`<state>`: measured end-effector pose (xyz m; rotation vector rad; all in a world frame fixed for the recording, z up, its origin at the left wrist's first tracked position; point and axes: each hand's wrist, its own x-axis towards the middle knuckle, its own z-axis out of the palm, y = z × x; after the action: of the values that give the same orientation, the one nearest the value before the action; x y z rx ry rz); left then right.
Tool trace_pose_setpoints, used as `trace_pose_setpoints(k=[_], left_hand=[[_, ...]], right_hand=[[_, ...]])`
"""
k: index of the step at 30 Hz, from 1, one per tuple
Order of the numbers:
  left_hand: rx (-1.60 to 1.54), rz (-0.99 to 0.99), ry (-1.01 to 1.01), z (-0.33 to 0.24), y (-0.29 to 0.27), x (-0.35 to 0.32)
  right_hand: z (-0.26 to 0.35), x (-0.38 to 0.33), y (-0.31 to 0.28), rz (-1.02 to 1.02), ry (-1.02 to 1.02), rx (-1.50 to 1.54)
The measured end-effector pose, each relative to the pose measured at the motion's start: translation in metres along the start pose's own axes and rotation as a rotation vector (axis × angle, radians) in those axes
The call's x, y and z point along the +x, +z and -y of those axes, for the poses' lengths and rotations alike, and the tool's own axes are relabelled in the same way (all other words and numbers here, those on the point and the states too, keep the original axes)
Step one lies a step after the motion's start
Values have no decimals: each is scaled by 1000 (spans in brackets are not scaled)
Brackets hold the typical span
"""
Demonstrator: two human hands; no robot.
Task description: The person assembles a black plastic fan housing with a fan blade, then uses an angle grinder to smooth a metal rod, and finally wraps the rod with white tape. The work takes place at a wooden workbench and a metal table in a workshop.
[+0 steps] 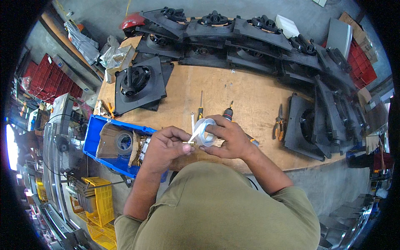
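My left hand (168, 146) pinches a small brass-coloured fitting (191, 143) between thumb and fingertips. Around the white tape roll (199, 134) my right hand (229, 138) is closed, with fingers at its rim and opening. A strip of thin white tape (195, 135) stretches from the roll to the fitting; how far it is wound on, I cannot tell. Just beyond my hands lie a screwdriver (201, 111) and a slim silver tool that looks like a wrench (192, 120). A power drill (228, 113) lies partly hidden behind my right hand.
Pliers with orange handles (278, 125) lie right on the wooden table (250, 91). Black square panels with burner-like parts (139, 83) are stacked left, along the back (208, 29) and right (306, 125). A blue crate (93, 133) stands left, above yellow crates (100, 204).
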<state>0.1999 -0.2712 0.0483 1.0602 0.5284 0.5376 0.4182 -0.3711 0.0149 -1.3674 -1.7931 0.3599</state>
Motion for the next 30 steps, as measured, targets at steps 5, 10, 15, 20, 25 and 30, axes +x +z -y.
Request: trace_pose_setpoints(k=[5,10,15,20,25,30], left_hand=[[149,25,-64,-8,9,1],[278,25,-98,-12,12,-3],[207,-75,117,-11,10,0],[205,-140,240,-6,4,5],[357,-282,380,5,3,12],[594,-278,339,9,5,14]], right_hand=[[-1,7,-9,-61,-64,-122],[-2,15,-25,-15,-154,-249],[2,11,-15,153,-73,-186],[15,0,3,352,42,-15],[30,-6,12,299,-52,179],[44,-4,3,303,45,601]])
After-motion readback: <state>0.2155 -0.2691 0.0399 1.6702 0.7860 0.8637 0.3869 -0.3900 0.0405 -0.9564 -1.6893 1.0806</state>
